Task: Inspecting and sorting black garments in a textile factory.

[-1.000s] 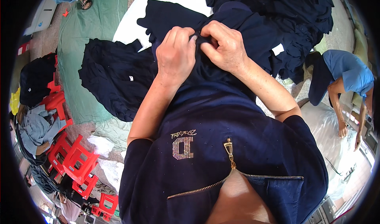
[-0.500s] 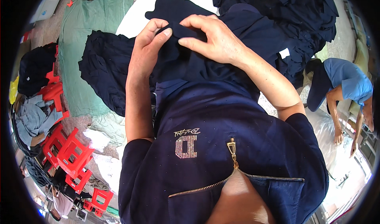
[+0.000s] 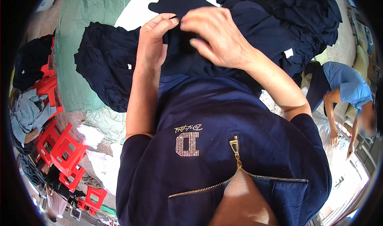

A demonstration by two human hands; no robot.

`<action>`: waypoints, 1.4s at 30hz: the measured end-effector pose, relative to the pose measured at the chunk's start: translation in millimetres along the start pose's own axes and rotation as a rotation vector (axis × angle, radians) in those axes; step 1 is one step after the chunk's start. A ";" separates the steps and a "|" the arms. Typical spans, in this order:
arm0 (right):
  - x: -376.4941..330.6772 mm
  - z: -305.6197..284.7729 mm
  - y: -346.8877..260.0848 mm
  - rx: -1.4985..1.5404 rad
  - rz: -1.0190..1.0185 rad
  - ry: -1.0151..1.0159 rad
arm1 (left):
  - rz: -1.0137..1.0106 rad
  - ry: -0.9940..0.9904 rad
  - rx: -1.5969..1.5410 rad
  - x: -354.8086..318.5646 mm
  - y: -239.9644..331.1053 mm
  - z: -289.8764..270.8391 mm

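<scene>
Dark navy cloth (image 3: 179, 56) lies across my lap and under both hands. My left hand (image 3: 153, 36) is closed, its thumb and fingers pinching a small dark edge of this cloth. Just to its right, my right hand (image 3: 219, 36) hovers over the cloth with its thumb apart from the fingers. Motion smears those fingertips, and whether they touch the cloth is unclear. A flat dark piece (image 3: 175, 2) of cloth extends beyond the hands over a white surface (image 3: 139, 11).
Heaps of navy garments lie on the left (image 3: 105, 62) and far right (image 3: 279, 10). Red plastic stools (image 3: 68, 150) stand at left beside a green ground sheet (image 3: 85, 38). A co-worker in a blue shirt (image 3: 347, 80) bends over at the right, hands low.
Both hands have shifted slightly away from me. The right fingers, near the cloth before, now blur with motion. A dark edge now shows above my left thumb. The co-worker's arms moved a little.
</scene>
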State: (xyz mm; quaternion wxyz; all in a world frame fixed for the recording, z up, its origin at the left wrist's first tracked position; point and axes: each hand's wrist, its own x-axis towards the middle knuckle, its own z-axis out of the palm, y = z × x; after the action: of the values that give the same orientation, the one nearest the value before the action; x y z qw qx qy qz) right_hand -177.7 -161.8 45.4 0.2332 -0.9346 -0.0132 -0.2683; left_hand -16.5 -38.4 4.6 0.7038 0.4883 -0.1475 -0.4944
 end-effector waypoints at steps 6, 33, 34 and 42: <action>-14.8 -8.3 0.6 -0.287 -0.153 -0.313 | -0.004 0.022 -0.029 3.4 -0.6 -5.1; -21.4 -4.5 -2.0 -0.131 -0.159 0.170 | -0.078 -0.251 0.391 -28.7 10.0 14.2; -21.4 -5.1 -2.6 -0.129 -0.162 0.149 | -0.129 -0.258 0.330 -29.2 9.2 12.9; -26.6 3.8 -0.2 -0.121 -0.143 0.105 | -0.067 -0.258 0.519 -31.4 14.8 17.2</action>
State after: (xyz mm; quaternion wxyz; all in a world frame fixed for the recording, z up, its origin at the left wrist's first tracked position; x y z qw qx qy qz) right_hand -198.6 -157.3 29.2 0.1568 -0.9283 -0.0512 -0.3332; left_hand -34.9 -20.8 33.8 0.5142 0.5898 -0.3411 -0.5210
